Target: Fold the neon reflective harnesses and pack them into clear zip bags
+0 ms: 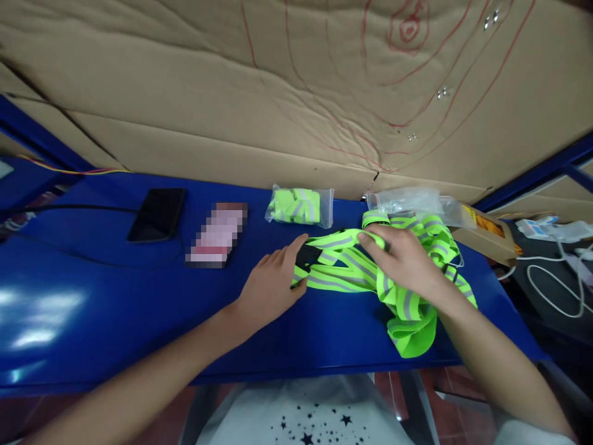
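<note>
Neon green straps with grey reflective stripes (343,284) stretch between my two hands just above the blue table. My left hand (273,281) is closed around their left end, beside a black plastic buckle (307,256). Thumb and fingers of my right hand (393,253) pinch the straps farther right. Below and behind the right hand, more of the same strapping lies in a loose heap (410,334), part of it hanging toward the table's front. A clear zip bag with a folded green strap set (296,206) lies behind my hands.
A black phone-like device (156,215) with a cable and a blurred-out phone-shaped item (217,235) lie to the left on the blue table (115,321). Empty clear bags (407,201) and a cardboard box (495,238) are at the right rear. Brown cardboard (185,93) walls the back.
</note>
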Available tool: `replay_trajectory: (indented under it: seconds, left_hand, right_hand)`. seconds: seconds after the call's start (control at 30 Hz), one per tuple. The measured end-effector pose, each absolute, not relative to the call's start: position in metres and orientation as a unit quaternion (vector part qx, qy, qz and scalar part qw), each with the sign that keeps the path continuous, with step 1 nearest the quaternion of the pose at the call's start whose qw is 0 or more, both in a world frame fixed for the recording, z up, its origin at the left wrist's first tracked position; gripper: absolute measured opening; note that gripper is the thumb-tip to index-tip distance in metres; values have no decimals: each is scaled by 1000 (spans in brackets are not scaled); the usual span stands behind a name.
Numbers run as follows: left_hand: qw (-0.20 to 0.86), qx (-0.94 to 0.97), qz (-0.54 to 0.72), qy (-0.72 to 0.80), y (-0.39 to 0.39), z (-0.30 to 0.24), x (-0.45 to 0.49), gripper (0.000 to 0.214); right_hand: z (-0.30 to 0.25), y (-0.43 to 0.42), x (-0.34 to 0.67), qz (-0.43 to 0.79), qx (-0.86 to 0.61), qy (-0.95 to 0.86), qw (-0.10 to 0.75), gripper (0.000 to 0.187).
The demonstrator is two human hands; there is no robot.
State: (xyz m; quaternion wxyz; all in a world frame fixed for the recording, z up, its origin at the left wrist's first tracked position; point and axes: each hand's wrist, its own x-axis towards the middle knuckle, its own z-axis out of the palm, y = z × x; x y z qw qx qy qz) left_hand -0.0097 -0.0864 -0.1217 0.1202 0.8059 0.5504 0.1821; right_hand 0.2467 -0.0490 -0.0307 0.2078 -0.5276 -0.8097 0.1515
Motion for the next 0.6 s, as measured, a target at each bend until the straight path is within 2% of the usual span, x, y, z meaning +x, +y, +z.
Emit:
replay_trajectory:
  seconds: [0.1, 0.27, 0.33, 0.4, 0.47, 0.53, 0.6]
  left_hand:
    - [186, 802, 225, 521, -85, -112, -17, 75]
    - [293, 784, 217, 502, -82, -92, -29, 78]
    - [316, 781, 216, 493, -81, -90, -31, 80]
    - [331, 788, 230, 465, -80, -90, -33, 80]
    - [323, 809, 241, 428, -81, -92, -33, 78]
    - [282, 839, 250, 393, -82, -93, -32, 71]
    - [188, 872, 277, 357, -84, -93, -32, 58]
  right_hand:
    - [-21, -32, 264, 117, -576, -784, 198, 39]
    - [-33, -5, 292, 175, -581, -787, 108, 42]
    - [-41, -8, 291, 141, -578, -798, 92, 37]
    - [-44, -20, 279, 92, -540, -830, 106, 48]
    - [-43, -37, 260, 86, -444, -883, 126, 70]
    - [-39, -51, 239, 125, -352, -920, 122, 80]
    - [-34, -59, 221, 138, -331, -927, 111, 59]
